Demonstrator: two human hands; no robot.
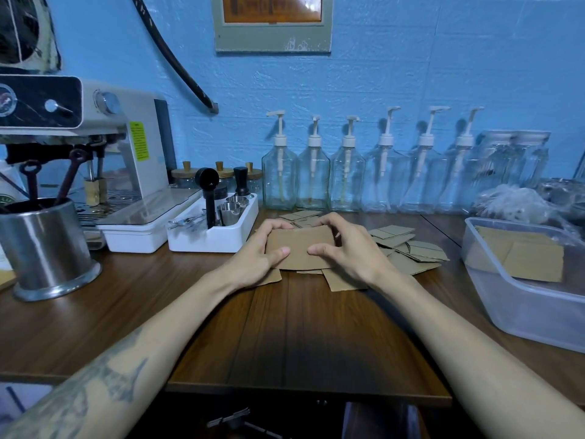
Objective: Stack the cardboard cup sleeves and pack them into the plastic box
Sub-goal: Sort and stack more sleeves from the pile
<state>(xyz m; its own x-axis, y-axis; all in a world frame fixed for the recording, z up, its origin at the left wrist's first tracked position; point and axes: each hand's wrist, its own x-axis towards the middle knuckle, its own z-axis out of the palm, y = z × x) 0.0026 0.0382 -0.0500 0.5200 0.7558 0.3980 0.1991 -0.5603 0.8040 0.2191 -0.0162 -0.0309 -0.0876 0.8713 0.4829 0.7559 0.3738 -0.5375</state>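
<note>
A small stack of flat brown cardboard cup sleeves (pixel 300 245) sits at the middle of the wooden table. My left hand (pixel 256 255) grips its left end, thumb on top. My right hand (pixel 345 245) grips its right end, thumb on top and fingers curled over the far edge. More loose sleeves (pixel 411 248) lie scattered to the right and behind the stack. The clear plastic box (pixel 519 312) stands at the right edge, with several sleeves (pixel 531 261) lying inside it.
A white tray of steel cups and a black scoop (pixel 218 223) stands left of the stack. An espresso machine (pixel 95 147) and a steel utensil pot (pixel 47 248) fill the left. Glass pump bottles (pixel 313 172) line the blue wall.
</note>
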